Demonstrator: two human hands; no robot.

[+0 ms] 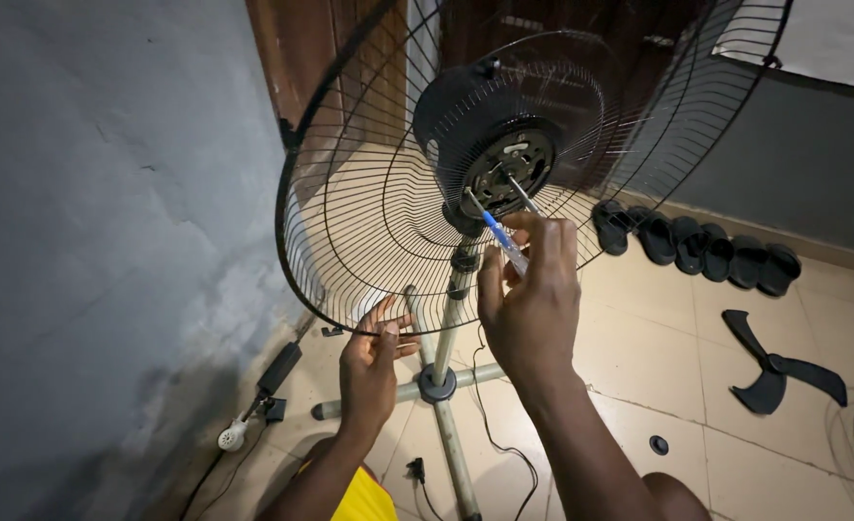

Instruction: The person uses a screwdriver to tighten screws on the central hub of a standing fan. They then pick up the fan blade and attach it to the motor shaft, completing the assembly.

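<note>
Black round wire rear fan guard (350,222) stands mounted on a grey metal pedestal stand (443,367), over the tiled floor (678,338). Left hand (369,362) grips the guard's lower rim, fingers closed on the wire. Right hand (531,289) is clamped on a blue-handled screwdriver (499,236), its tip at the black motor hub (506,169). Detached black three-blade fan propeller (774,365) lies at the floor's right edge.

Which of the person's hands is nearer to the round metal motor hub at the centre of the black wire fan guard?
Right. The right hand holds a blue-handled screwdriver just below the hub; the left hand grips the guard's lower rim.
</note>
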